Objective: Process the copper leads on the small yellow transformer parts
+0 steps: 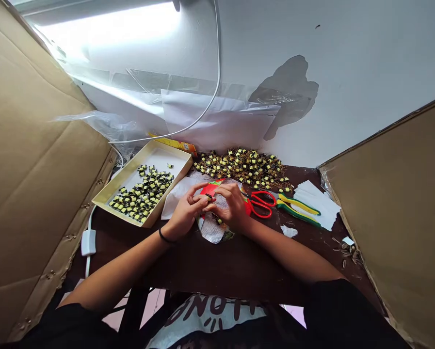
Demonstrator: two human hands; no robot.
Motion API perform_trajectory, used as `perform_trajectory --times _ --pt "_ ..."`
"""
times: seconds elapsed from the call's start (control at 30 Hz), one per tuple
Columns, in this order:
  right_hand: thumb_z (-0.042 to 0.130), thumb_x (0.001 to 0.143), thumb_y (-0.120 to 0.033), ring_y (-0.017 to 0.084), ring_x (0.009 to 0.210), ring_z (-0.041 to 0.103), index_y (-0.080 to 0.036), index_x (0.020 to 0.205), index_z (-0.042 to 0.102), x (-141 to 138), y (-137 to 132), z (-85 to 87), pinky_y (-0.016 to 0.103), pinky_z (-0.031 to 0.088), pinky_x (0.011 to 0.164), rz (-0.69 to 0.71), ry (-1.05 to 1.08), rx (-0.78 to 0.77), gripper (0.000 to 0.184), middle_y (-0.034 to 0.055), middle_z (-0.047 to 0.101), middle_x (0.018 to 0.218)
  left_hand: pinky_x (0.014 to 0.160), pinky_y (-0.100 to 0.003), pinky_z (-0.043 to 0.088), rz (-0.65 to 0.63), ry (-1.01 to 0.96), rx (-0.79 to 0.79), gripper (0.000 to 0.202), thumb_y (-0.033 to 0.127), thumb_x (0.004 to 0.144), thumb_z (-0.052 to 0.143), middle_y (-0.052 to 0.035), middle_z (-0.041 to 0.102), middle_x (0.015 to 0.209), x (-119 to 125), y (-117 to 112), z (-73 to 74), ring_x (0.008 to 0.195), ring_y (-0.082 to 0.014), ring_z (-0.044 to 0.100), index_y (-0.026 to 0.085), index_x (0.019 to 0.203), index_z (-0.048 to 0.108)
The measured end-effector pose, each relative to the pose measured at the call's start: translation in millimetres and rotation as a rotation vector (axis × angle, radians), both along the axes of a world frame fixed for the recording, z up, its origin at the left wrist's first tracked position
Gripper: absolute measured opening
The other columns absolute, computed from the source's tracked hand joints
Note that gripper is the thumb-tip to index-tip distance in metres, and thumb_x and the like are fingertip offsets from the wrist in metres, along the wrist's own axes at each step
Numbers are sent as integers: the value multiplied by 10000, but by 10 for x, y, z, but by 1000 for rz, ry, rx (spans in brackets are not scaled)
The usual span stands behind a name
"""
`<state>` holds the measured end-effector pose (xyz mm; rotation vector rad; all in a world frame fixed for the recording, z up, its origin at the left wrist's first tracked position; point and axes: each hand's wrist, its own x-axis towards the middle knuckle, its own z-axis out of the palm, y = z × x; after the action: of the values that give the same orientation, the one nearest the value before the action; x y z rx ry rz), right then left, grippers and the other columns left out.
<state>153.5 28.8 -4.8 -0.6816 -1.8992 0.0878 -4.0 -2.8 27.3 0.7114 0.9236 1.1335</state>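
Between the fingertips of my left hand (pixel 184 213) is a small transformer coil (pixel 209 196), dark with a yellowish part. My right hand (pixel 232 206) is curled close against it, thumb and fingers drawn together; whatever is in their pinch is too small to make out. Beneath both hands lies a silvery bubble-wrap sheet (pixel 212 231) and a red packet (pixel 212 186). Loose coils with copper wires form a pile (pixel 244 165) just beyond. To the left, a shallow cardboard tray (pixel 183 182) holds many yellow-and-black coils (pixel 144 191).
Red-handled scissors (pixel 263 203) and green-yellow pliers (pixel 299 209) lie right of my hands, by white paper (pixel 317 203). Cardboard walls (pixel 392 194) flank the dark table (pixel 202 266). A white cable with a switch (pixel 88 242) runs at left. Small debris (pixel 348 252) sits at right.
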Motion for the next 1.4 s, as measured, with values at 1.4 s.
perform_trajectory --times 1.4 --pt "530 900 -237 199 1019 613 -222 1082 603 -89 -73 37 365 525 884 201 150 -249 196 79 649 1045 686 -162 498 -55 -476 -222 357 164 682 811 39 593 819 33 -20 -79 697 -50 560 191 977 612"
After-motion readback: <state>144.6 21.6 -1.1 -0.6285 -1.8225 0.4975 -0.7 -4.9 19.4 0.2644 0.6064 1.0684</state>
